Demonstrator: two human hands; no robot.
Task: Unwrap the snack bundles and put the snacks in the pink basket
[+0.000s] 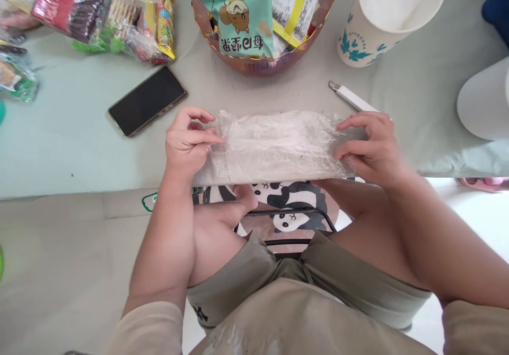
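A crinkled sheet of clear plastic wrap [278,145] lies stretched along the front edge of the table, whitish where it is folded over in layers. My left hand [189,143] grips its left end, with the fingers bent and the index finger laid on the plastic. At the right end, my right hand [369,145] has its curled fingers and thumb on the plastic edge. A white-handled utility knife [352,96] lies just behind my right hand. Behind my left hand rests a dark-screened phone [147,100].
A purple gold-rimmed bowl [258,67] of snack packets stands at the back. Right of it is a paper cup [360,39] holding white tissue. A white container [487,100] sits at the right edge. Wrapped snacks [153,23] lie back left. My legs are under the table.
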